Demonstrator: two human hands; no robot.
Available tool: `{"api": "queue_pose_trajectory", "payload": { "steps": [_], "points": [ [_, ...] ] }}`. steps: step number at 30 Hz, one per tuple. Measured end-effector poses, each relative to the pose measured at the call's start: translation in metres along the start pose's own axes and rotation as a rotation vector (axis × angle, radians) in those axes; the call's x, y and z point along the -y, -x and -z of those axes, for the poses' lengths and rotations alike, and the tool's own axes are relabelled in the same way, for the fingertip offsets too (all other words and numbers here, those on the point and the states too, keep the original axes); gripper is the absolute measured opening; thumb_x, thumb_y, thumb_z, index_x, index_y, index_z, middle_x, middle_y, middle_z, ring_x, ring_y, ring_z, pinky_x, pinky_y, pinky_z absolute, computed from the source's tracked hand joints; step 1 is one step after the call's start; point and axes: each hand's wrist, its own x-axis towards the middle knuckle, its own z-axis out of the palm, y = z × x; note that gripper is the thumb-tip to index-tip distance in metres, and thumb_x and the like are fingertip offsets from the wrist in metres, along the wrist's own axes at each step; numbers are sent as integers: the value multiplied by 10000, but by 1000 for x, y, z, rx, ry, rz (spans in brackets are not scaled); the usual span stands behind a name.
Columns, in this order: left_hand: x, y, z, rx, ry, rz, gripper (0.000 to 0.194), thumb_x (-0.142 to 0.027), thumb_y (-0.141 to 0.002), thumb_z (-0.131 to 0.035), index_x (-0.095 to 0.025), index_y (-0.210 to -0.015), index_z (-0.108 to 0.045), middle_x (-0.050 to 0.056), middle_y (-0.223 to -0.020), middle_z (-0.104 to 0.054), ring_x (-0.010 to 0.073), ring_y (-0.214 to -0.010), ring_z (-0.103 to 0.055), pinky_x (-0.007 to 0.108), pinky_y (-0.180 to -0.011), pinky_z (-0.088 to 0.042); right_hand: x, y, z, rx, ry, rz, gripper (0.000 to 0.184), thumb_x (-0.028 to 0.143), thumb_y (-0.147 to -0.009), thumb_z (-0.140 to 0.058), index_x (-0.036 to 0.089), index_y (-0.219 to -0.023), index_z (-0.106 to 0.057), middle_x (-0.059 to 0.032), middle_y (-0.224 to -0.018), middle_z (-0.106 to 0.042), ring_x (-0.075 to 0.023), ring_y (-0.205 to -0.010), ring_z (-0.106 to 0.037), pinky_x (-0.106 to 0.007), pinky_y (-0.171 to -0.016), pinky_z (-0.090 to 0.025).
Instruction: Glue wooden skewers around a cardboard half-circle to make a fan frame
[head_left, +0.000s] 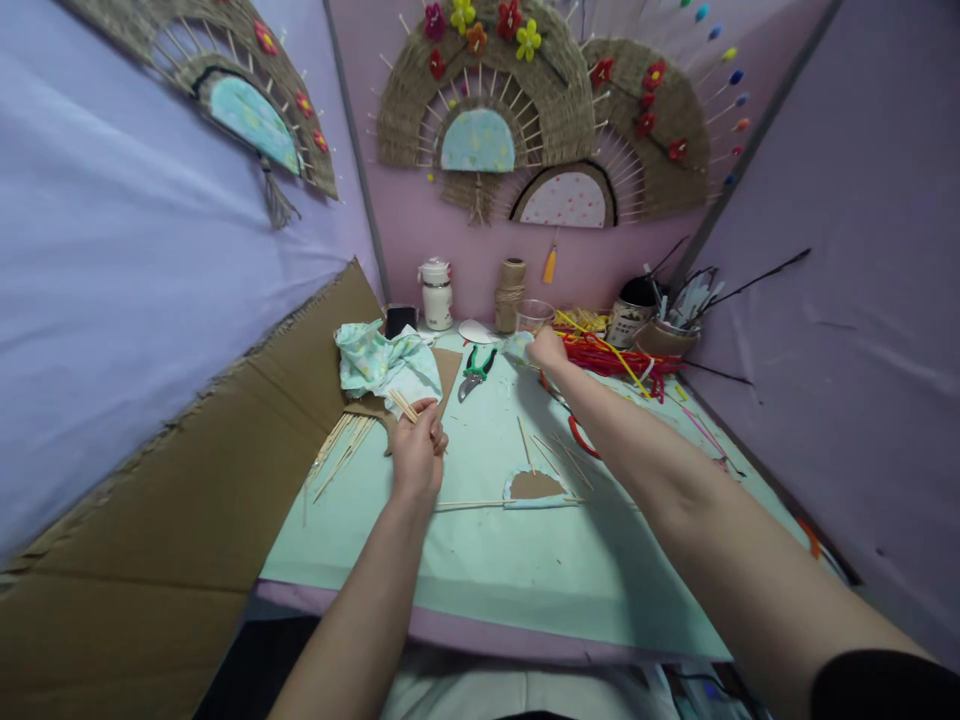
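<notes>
My left hand [420, 448] is closed around a small bundle of thin wooden sticks [403, 405], their ends pointing up and away. At the back of the table, my right hand [547, 350] has its fingers curled in beside a light blue cloth scrap [516, 346]; what its fingertips grip is hidden. A clear plastic cup [535, 314] stands just behind that hand. Between my arms lies a half-round cardboard piece [536, 485] with a pale blue cloth edge. Several loose sticks [547, 455] lie fanned around it, and a long stick [471, 505] extends to its left.
Green-handled pruning shears [477, 373] lie near crumpled patterned cloth [379, 360]. More sticks [345, 450] rest by the cardboard wall [300, 380]. A white bottle [436, 295], twine spool [511, 295] and red pipe cleaners [600, 358] line the back. Red-handled scissors [581, 437] are beneath my right arm.
</notes>
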Motion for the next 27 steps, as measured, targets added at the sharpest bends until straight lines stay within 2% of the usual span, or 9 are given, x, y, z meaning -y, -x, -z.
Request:
{"api": "queue_pose_trajectory", "payload": {
  "steps": [4,10,13,16,18,21,23,25,27],
  "points": [
    [2,-2,0,-4,-24,1,287,-224,-630,-770,-169,-819,-560,-128,-482,-338,20,-392,-242,156,-402,-150,-14,10,17,4,-135,162,394,236,-890,-519,107,-1255,-588,-157,-1227,-659,-235,-1124,-613,-287,-912,-467],
    [9,-8,4,-43,-318,29,370,-320,-669,-793,-137,-964,-663,-73,-578,-508,22,-390,-283,174,-405,-199,-13,35,17,370,-316,458,283,252,-849,-578,149,-1105,-639,-40,-941,-705,-130,-816,-619,-211,-713,-473],
    [14,-11,8,-36,-475,13,392,-326,-643,-831,-145,-967,-705,-44,-582,-554,60,-432,-393,185,-431,-271,-5,44,13,509,-352,556,234,242,-834,-595,155,-1046,-646,-18,-911,-696,-120,-811,-612,-207,-721,-473],
    [18,-14,11,-6,-536,-38,299,-290,-593,-857,-156,-816,-711,-20,-563,-574,102,-498,-481,194,-469,-322,4,50,8,604,-359,621,254,264,-836,-610,150,-1058,-658,-27,-928,-697,-142,-858,-621,-240,-780,-491],
    [18,-15,13,-12,-551,-65,254,-286,-586,-851,-160,-737,-691,-25,-534,-555,118,-519,-501,201,-488,-342,8,53,5,585,-338,643,351,290,-835,-637,159,-1160,-648,-63,-1051,-691,-180,-968,-622,-292,-871,-492],
    [16,-18,16,-53,-553,-86,229,-297,-608,-823,-157,-703,-668,-31,-526,-539,115,-523,-494,202,-497,-339,13,58,3,261,-240,582,644,342,-818,-699,192,-1413,-505,-157,-1423,-496,-294,-1311,-469,-428,-1089,-377],
    [15,-18,16,-75,-547,-111,218,-301,-625,-804,-155,-702,-662,-34,-526,-532,111,-522,-484,200,-496,-330,15,62,2,101,-207,582,742,379,-830,-699,195,-1491,-415,-182,-1550,-326,-328,-1435,-322,-475,-1162,-279],
    [15,-17,15,-88,-529,-140,209,-295,-630,-794,-153,-703,-660,-33,-528,-532,109,-522,-478,199,-495,-324,18,69,2,191,-247,720,779,389,-836,-698,211,-1518,-368,-167,-1570,-311,-303,-1435,-343,-458,-1163,-294],
    [15,-15,15,-92,-511,-152,199,-281,-627,-791,-152,-705,-660,-32,-530,-536,109,-524,-478,199,-495,-322,22,77,2,338,-287,911,852,361,-788,-753,230,-1526,-348,-140,-1535,-398,-268,-1382,-427,-417,-1135,-346]
  ]
}}
